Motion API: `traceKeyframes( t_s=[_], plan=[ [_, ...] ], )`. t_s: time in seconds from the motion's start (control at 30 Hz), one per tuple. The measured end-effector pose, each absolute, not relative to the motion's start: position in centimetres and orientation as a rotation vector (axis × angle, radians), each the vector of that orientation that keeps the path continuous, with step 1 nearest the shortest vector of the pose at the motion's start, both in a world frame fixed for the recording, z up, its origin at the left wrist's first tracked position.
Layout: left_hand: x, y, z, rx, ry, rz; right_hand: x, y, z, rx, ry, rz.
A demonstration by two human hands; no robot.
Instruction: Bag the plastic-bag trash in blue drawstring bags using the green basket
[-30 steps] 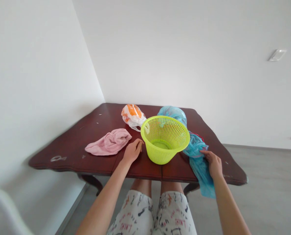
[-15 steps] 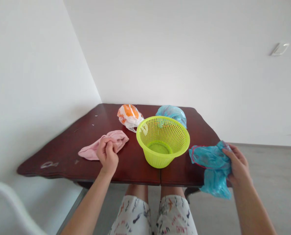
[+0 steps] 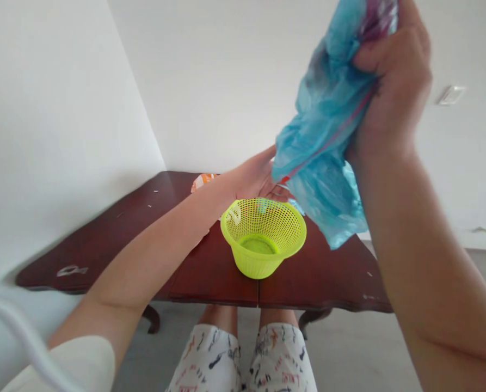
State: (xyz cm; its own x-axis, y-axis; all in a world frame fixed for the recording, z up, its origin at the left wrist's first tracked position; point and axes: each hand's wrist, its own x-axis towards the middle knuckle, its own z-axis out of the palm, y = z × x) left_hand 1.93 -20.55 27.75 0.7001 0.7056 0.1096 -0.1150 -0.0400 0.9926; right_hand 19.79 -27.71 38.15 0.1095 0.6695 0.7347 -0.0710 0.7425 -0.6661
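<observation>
A crumpled blue plastic bag (image 3: 328, 136) with a pink-red strip hangs from my right hand (image 3: 401, 81), raised high at the right. The fingers of that hand are closed round its upper part. My left hand (image 3: 259, 179) reaches across above the back rim of a yellow-green perforated plastic basket (image 3: 248, 264). Its palm and some fingers show, stretched out and holding nothing I can see; the fingertips are partly hidden behind the blue bag. The basket stands upright on the table and nothing shows inside it.
The dark red-brown wooden table (image 3: 124, 234) stands against white walls. An orange-and-white plastic bag (image 3: 202, 181) lies behind my left forearm, mostly hidden. Behind the basket, a second blue bag (image 3: 296, 206) barely shows. A white curved bar (image 3: 18, 326) is at the lower left.
My right hand has lifted the blue bag up and inward. My left hand has left the pink cloth and reached right, over the basket; the forearm now hides most of the cloth's place.
</observation>
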Motion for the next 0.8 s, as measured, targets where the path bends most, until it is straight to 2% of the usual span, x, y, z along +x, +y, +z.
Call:
traceKeyframes(
  t_s=[0.07, 0.17, 0.37, 0.6, 0.8],
  plan=[
    [1.5, -20.1, 28.8, 1.309, 0.405, 0.856, 18.2, -27.5, 37.7, -0.483, -1.427, 0.505],
    [-0.8, -20.0, 30.2, 1.231, 0.350, 1.088, 18.9, -27.3, 35.4, -0.506, -1.509, 0.565],
    [-6.3, -18.1, 32.5, 1.321, 0.503, 1.441, 22.1, -25.3, 31.7, -0.523, -1.492, 0.581],
    [-7.5, -14.5, 38.0, 1.421, 0.591, 1.666, 23.9, -23.2, 34.1, -0.512, -1.307, 0.603],
    [-6.8, -15.4, 41.4, 1.353, 0.484, 1.665, 24.1, -25.7, 35.4, -0.404, -1.117, 0.584]
  ],
)
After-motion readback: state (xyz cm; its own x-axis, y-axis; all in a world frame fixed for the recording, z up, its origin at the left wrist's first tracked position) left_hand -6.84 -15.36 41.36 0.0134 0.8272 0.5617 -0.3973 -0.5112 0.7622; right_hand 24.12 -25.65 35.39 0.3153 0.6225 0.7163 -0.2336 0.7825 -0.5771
